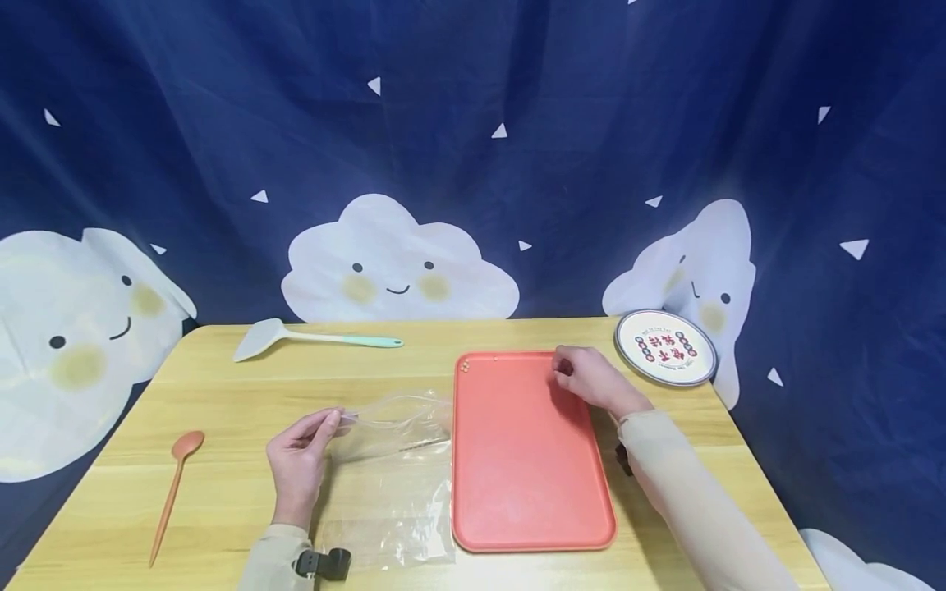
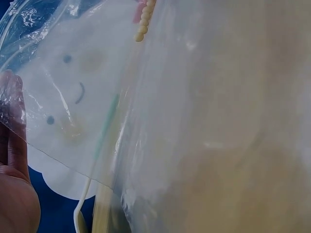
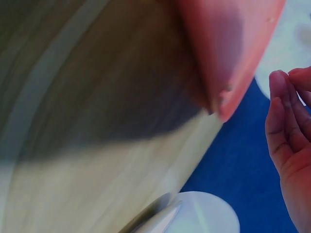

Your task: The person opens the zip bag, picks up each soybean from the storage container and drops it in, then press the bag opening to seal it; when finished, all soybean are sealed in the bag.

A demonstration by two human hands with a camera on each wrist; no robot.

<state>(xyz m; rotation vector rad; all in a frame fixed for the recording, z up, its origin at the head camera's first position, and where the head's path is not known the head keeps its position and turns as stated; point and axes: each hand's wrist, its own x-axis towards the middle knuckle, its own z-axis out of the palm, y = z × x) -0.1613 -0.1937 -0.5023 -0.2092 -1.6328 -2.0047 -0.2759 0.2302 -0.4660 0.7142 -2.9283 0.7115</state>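
My left hand [image 1: 301, 460] pinches the top edge of a clear zip bag [image 1: 402, 517], which lies flat on the table with its mouth slightly parted. In the left wrist view the bag's film [image 2: 218, 97] fills much of the frame. My right hand [image 1: 591, 379] hovers at the far right corner of a red tray [image 1: 528, 460], thumb and fingertips drawn together. Whether anything sits between them is hidden. Several small cream balls [image 2: 141, 29] lie along the tray's far left corner. In the right wrist view, tiny bits [image 3: 227, 89] show near the tray's corner.
A white spatula with a mint handle [image 1: 318, 337] lies along the back of the table. An orange spoon [image 1: 177, 476] lies at the left. At the back right corner stands a round white plate [image 1: 665, 348] with red lettering, near my right forearm. A blue curtain [image 1: 443, 123] hangs behind.
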